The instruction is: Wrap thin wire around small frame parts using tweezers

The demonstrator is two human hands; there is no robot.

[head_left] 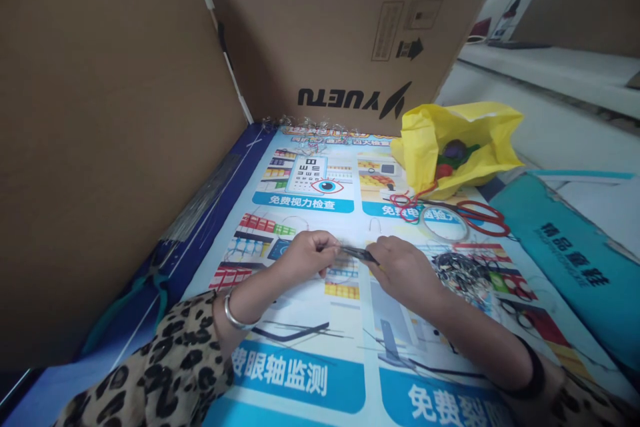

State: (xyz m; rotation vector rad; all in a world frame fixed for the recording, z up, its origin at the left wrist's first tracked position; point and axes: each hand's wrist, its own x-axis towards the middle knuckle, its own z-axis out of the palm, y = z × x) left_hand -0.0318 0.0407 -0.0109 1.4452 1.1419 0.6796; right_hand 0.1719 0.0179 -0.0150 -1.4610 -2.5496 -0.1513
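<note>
My right hand [403,270] is closed around a small pair of dark pliers [359,253], whose narrow jaws point left. Just beyond the jaws, my left hand [310,257] is closed in a pinch at the plier tips. Whatever sits between its fingertips is too small to make out. Both hands are over the printed poster sheet [300,367]. Beside my right hand lies a pile of cut wire bits [463,275]. A bent wire piece [375,223] rests above the pliers.
Red-handled scissors [485,219], a tape roll [444,224] and red cord [406,201] lie before a yellow bag [420,140]. Teal-handled pliers [133,300] and straight wires [203,203] lie left. Twisted wire pieces [320,137] sit near the cardboard wall [340,27]. A teal box [575,260] stands right.
</note>
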